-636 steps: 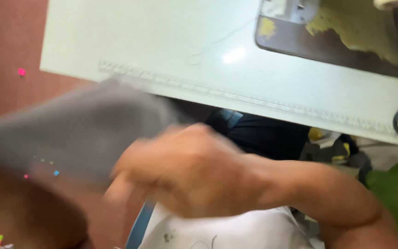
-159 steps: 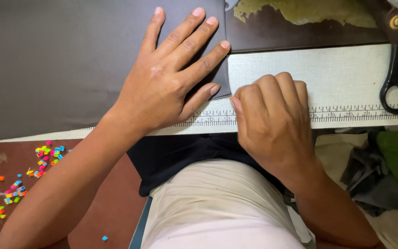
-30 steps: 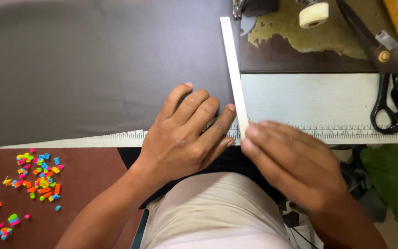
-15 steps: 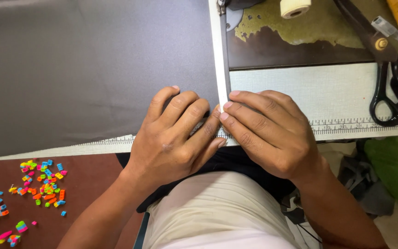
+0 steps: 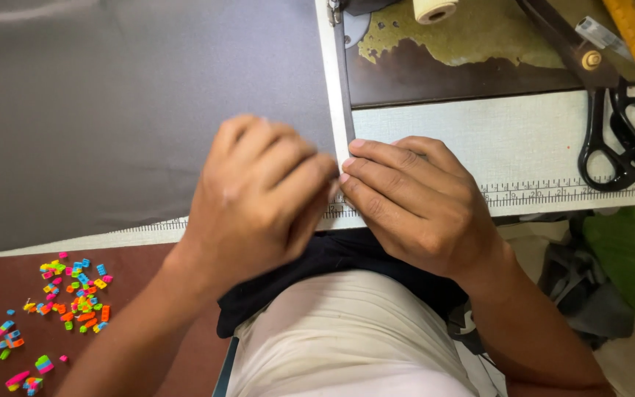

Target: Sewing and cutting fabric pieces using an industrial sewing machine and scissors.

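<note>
A large grey cloth [image 5: 126, 110] lies spread over the white table [image 5: 479, 140], its right edge folded over as a narrow white strip [image 5: 330, 81] that runs away from me. My left hand [image 5: 259, 198] rests on the cloth beside the strip's near end, fingers curled and pressing down. My right hand [image 5: 413, 202] lies just to the right, its fingertips pinching the strip's near end at the table's front edge. Both hands touch each other at the fold.
Black scissors [image 5: 615, 125] lie on the table at the right, next to a yellow ruler [image 5: 633, 33]. A spool of thread [image 5: 433, 9] stands at the top on a dark, worn panel [image 5: 442, 70]. Several small coloured bricks [image 5: 71, 294] litter the red floor at the left.
Both hands have slid slightly nearer along the white folded strip and closed together on its near end. The view has shifted a little; the cloth stays flat.
</note>
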